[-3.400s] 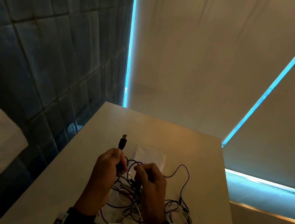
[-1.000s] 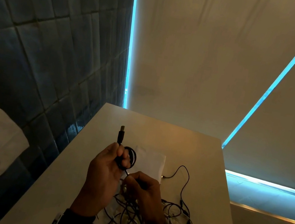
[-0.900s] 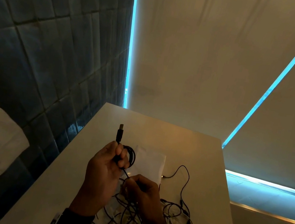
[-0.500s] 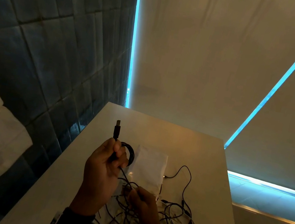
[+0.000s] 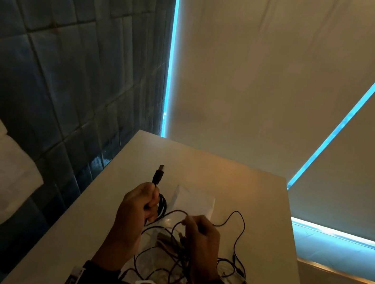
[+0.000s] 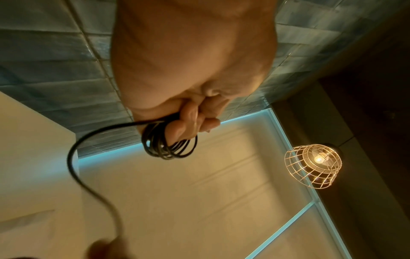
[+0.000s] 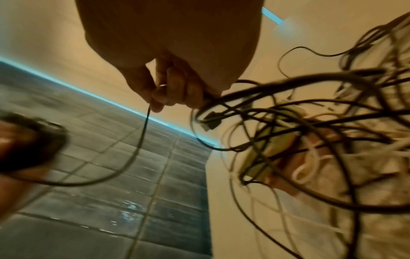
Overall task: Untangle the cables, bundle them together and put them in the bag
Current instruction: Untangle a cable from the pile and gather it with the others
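Note:
My left hand (image 5: pixel 148 206) grips a small coil of black cable (image 5: pixel 163 207), and the cable's USB plug (image 5: pixel 158 174) sticks up above the fist. In the left wrist view the coil (image 6: pixel 168 142) hangs under the curled fingers (image 6: pixel 190 121). My right hand (image 5: pixel 188 222) pinches the loose strand of that cable (image 7: pixel 145 126) a short way right of the coil. The tangle of black and white cables (image 5: pixel 184 266) lies on the table under the right hand, and some strands are lifted with it (image 7: pixel 310 140). A white bag (image 5: pixel 194 199) lies flat just beyond both hands.
The beige table (image 5: pixel 248 190) is narrow, with a dark tiled wall (image 5: pixel 68 71) along its left edge and a drop on the right. A thin black cable loop (image 5: pixel 238 228) trails to the right. A wire-cage lamp (image 6: pixel 313 165) hangs overhead.
My right hand has lifted out of the tangle, up and away, drawing the black strand with it. The left hand keeps hold of the coil in about the same place.

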Demonstrator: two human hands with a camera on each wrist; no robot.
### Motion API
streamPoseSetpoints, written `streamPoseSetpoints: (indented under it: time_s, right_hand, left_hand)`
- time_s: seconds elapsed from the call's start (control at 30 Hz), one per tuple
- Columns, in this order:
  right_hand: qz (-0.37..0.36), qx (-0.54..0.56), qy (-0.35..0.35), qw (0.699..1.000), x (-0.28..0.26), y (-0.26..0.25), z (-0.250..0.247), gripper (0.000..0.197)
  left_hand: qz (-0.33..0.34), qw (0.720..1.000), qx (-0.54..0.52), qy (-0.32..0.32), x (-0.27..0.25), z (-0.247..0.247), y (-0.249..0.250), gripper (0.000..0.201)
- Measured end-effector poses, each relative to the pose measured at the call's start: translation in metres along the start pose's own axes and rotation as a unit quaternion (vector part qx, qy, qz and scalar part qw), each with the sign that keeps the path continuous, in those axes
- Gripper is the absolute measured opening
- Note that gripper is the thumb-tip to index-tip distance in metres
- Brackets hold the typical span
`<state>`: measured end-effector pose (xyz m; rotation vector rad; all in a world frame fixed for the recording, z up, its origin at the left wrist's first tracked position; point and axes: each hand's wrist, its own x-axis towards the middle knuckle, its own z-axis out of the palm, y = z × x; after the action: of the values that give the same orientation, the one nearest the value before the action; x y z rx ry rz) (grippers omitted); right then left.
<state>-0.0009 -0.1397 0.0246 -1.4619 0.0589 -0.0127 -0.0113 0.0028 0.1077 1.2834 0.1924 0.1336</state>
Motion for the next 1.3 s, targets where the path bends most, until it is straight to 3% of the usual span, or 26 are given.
streamPoseSetpoints:
  time_s: [0.13,0.27,0.4,0.6,0.77,1.07,1.3]
  right_hand:
    - [-0.098,0.008,-0.023,0.995,-0.005,-0.032,0.010,0.021]
    - [-0.114,0.024,-0.104,0.988,-0.019,-0.050,0.018,0.018]
    - [-0.146,-0.006,-0.109,0.983,-0.021,-0.046,0.018,0.014]
    - [-0.112,-0.015,-0.139,0.984,-0.019,-0.034,0.012,0.016]
    - [-0.066,-0.013,-0.156,0.985,-0.018,-0.026,0.010,0.017]
    - [0.008,-0.010,-0.146,0.989,-0.016,0.004,0.006,0.024]
    - [0.054,-0.030,-0.135,0.989,-0.015,0.023,0.003,0.027]
  left_hand:
    - [-0.035,0.999,0.017,-0.003,-0.001,0.006,-0.004,0.037]
    - [-0.054,0.998,0.015,0.011,-0.002,0.011,-0.005,0.036]
    - [-0.079,0.997,-0.006,0.018,-0.002,0.012,-0.003,0.034]
    - [-0.113,0.985,-0.125,-0.020,-0.007,0.012,0.002,0.033]
    - [-0.082,0.974,-0.211,-0.031,-0.008,0.012,0.006,0.029]
    - [-0.041,0.969,-0.242,-0.027,-0.010,0.009,0.011,0.023]
    - [-0.033,0.970,-0.239,-0.022,-0.010,0.009,0.015,0.031]
